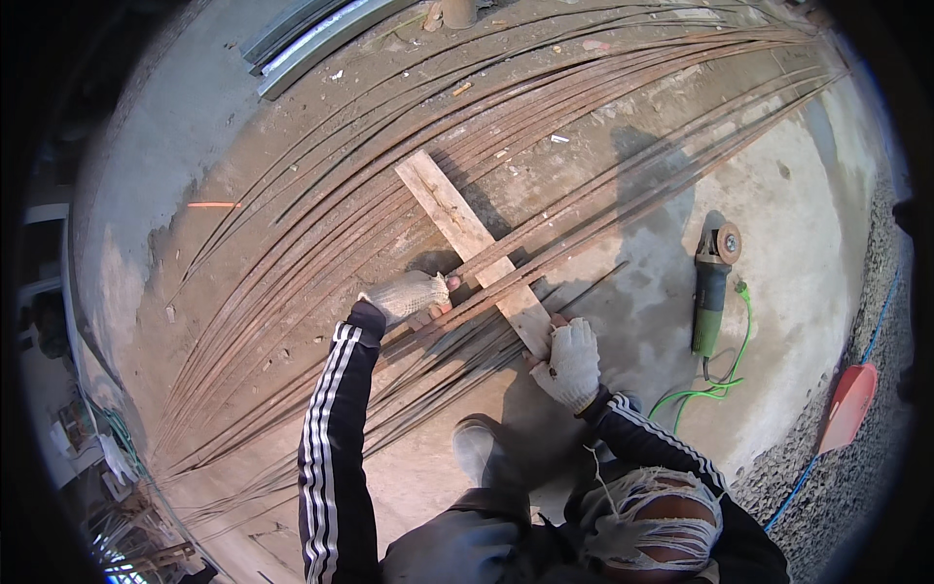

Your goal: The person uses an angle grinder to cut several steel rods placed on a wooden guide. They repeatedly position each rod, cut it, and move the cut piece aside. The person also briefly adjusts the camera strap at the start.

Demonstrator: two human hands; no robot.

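Note:
A wooden board (443, 200) lies slantwise on the ground, over some long rusty steel rods and under a small bundle of others (574, 229). My left hand (407, 295), in a knitted work glove with bare fingertips, is closed round the bundle just left of the board. The undersides of those fingers are partly hidden. At the board's near end, my right hand (569, 365), gloved the same way, grips the wood between thumb and fingers. Shorter, darker rods (457, 355) lie beneath the bundle, close to my feet.
To the right lies a green and black angle grinder (713, 292) with a bright green cord (725, 385). Many more rusty rods (292, 263) curve across the ground. Metal channels (321, 44) sit at the far left. A red object (848, 407) on blue rope rests on gravel.

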